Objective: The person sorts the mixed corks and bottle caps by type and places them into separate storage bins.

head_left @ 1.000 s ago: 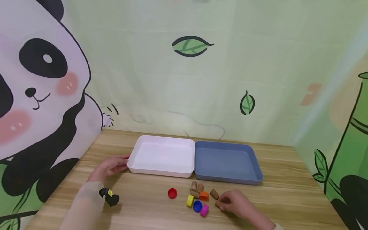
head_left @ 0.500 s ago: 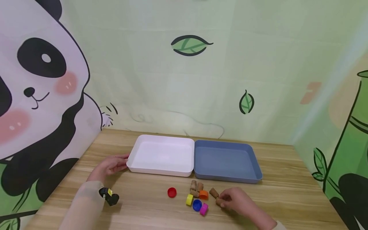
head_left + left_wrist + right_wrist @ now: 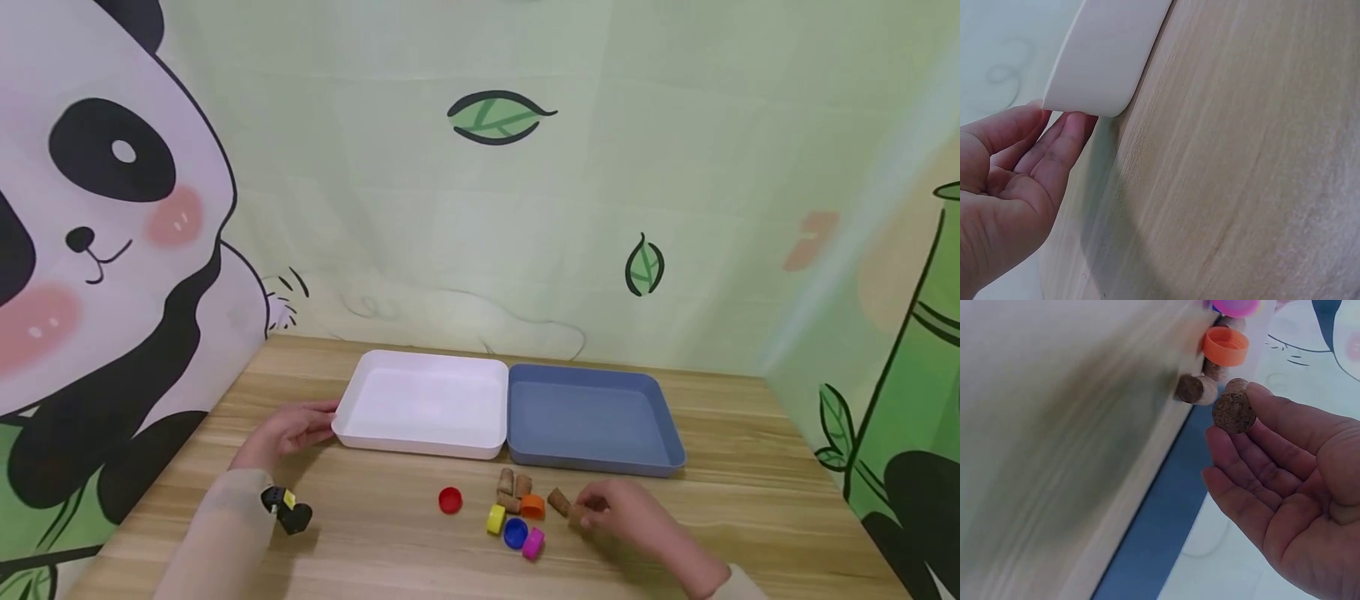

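Observation:
My left hand point(image 3: 288, 432) touches the left outer wall of the white tray point(image 3: 420, 450) with its fingertips. In the left wrist view, the thumb meets the wall near the rim and the fingers point(image 3: 1067, 140) meet it lower down. Between thumb and fingers, my right hand point(image 3: 628, 518) pinches a cork point(image 3: 1234, 412), its round end facing the right wrist camera. Beside it lies another cork point(image 3: 558, 502). Several more corks point(image 3: 507, 503) cluster with an orange cap point(image 3: 532, 506), a yellow cap point(image 3: 496, 520), a blue cap point(image 3: 515, 533) and a magenta cap point(image 3: 533, 544).
A blue-grey tray point(image 3: 592, 417) stands against the white tray's right side. One red cap point(image 3: 450, 500) lies apart on the wooden table point(image 3: 375, 533). Behind the table hangs a printed backdrop point(image 3: 375, 208) with a panda and leaves.
My right hand, with the cork pinched in it, has shifted slightly right and a little up in the head view. The left hand stays at the white tray.

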`<state>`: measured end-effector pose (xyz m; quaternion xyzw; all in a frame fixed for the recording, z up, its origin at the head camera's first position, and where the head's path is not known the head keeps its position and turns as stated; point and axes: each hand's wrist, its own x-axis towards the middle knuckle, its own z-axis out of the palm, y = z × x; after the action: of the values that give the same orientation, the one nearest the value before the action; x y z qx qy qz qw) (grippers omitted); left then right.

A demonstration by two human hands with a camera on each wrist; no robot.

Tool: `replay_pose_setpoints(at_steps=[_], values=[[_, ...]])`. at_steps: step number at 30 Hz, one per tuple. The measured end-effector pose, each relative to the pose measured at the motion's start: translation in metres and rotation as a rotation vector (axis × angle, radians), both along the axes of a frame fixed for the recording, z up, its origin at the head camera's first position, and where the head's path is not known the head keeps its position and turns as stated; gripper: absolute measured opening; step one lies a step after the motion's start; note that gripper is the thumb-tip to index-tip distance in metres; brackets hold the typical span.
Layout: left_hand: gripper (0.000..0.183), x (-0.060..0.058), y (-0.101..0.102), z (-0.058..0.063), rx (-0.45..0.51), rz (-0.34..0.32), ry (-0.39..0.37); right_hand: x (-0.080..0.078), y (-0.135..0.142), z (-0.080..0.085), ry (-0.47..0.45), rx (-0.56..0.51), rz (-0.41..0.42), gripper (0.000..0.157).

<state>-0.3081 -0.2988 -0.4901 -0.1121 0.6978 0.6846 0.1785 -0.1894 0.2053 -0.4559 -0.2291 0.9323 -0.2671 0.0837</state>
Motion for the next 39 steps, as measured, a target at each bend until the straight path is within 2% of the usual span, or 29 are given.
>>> replay_pose_setpoints(at_steps=[4,11,22,25,29,37,39], values=[[0.060,0.001,0.000,0.001,-0.021,0.008,-0.010,-0.003,-0.002,0.009,-0.012,0.007,0.004,0.011],[0.059,-0.001,0.001,0.002,-0.034,0.002,-0.011,-0.010,-0.003,0.028,-0.064,0.049,-0.044,0.016],[0.060,-0.003,-0.001,0.000,-0.050,-0.029,-0.001,-0.021,0.005,0.066,-0.005,0.074,-0.015,0.022],[0.058,-0.002,-0.001,-0.001,-0.050,-0.019,0.000,-0.022,0.008,0.075,0.042,0.097,-0.006,0.022],[0.057,-0.002,0.000,-0.002,-0.050,-0.025,0.009,-0.025,0.013,0.085,0.089,0.109,0.008,0.022],[0.059,-0.002,-0.002,-0.002,-0.048,-0.063,0.018,-0.034,0.019,0.101,0.123,0.095,0.028,0.020],[0.060,-0.003,-0.001,-0.001,-0.041,-0.051,0.008,-0.037,0.021,0.106,0.134,0.101,0.024,0.020]])
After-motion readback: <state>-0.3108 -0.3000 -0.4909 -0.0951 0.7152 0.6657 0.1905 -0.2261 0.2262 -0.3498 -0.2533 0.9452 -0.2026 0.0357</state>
